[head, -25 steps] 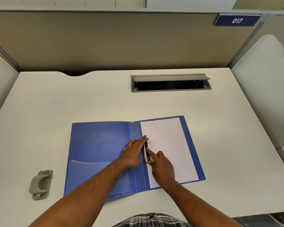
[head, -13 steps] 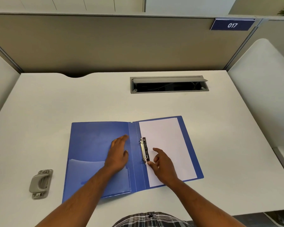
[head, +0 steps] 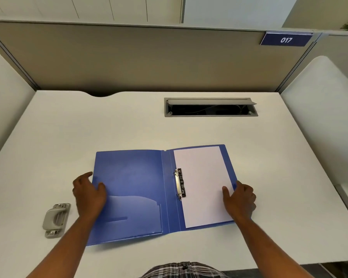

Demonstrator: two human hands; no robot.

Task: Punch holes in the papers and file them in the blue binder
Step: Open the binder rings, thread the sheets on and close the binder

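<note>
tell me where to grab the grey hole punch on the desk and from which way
Take the hole punch across its raised lever, the rounded middle hump, pinching its two long sides from above. It lies flat on the desk with its long axis running roughly front to back, so those sides are free. The left hand is nearest, just to its right at the blue binder's left edge.

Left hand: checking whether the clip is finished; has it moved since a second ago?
Yes. The left hand went left from the ring clip to the blue binder's left edge.
</note>
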